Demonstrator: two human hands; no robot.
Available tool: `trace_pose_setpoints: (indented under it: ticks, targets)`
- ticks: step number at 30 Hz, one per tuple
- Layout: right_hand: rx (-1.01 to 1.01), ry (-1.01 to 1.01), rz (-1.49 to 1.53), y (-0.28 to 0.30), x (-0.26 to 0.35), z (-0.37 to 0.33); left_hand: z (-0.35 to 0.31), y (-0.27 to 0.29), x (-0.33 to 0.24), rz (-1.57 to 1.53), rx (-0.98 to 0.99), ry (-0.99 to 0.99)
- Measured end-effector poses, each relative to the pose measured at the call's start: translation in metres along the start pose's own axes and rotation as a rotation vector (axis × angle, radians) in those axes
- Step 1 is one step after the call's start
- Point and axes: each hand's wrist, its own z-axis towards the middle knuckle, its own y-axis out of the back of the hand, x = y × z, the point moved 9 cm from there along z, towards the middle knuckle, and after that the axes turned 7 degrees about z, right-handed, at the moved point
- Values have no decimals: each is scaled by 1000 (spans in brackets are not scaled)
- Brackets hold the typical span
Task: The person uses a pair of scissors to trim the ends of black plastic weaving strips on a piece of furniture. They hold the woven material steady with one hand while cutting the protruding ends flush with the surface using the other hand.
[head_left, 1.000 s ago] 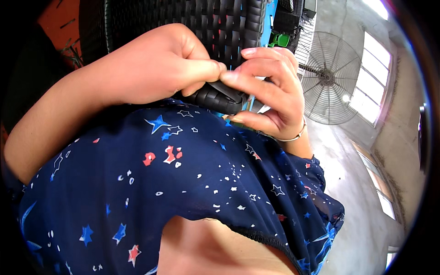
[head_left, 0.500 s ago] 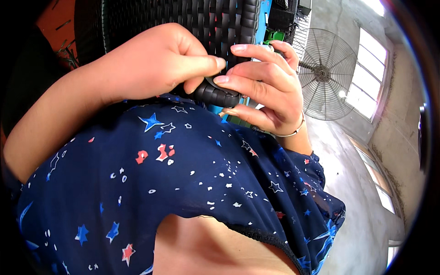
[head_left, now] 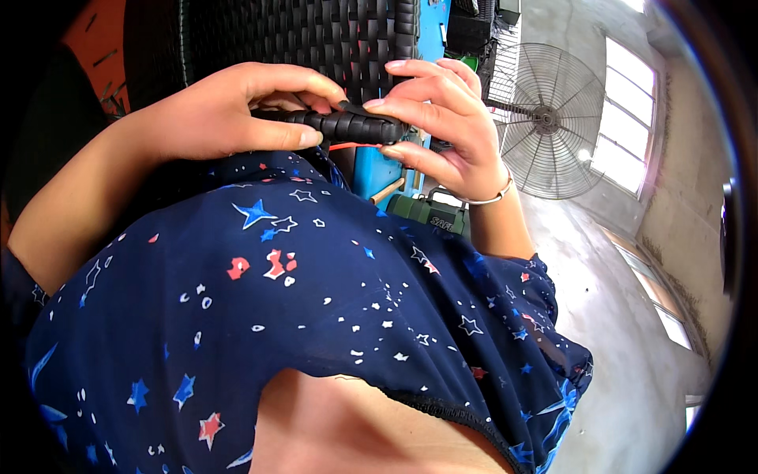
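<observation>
A black woven wicker panel (head_left: 300, 39) stands in front of me, its near edge bound by a thick wrapped rim (head_left: 357, 129). My left hand (head_left: 217, 110) is closed around this rim, thumb on the near side and fingers over the top. At the rim's right end, my right hand (head_left: 454, 118) pinches the corner between thumb and forefinger, its other fingers raised and apart. A short flat black strip (head_left: 363, 110) lies along the top of the rim between the two hands. Part of the rim under my left fingers is hidden.
Beyond the panel's right side is a blue surface (head_left: 433, 35). A dark green case (head_left: 430, 212) sits below my right wrist. Farther right, a large caged fan (head_left: 545, 118) stands on the grey floor near a window (head_left: 629, 110). Orange shows at the far left.
My left hand has opened from a pinch near the corner and moved left onto the rim. The rim has come up and more of it shows; my right hand has shifted slightly left.
</observation>
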Motion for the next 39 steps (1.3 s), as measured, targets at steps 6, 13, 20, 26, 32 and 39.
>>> trace_pose_setpoints:
  ticks: [6, 13, 20, 26, 32, 39]
  targets:
    - [63, -66, 28, 2, -15, 2, 10, 7, 13, -51, -67, -49]
    - [60, -110, 72, 14, -16, 14, 14, 5, 12, -32, -80, -53]
    - [247, -122, 129, 11, -16, 38, 16, -3, 13, -24, -80, -83]
    - [442, -289, 177, -3, -31, 46, 18, -12, 13, -43, -80, -64]
    - [493, -245, 140, -2, -23, 42, 16, -21, 4, 67, -141, -122]
    - [451, -90, -9, 11, 10, 39, 12, -26, -2, 199, -174, -181]
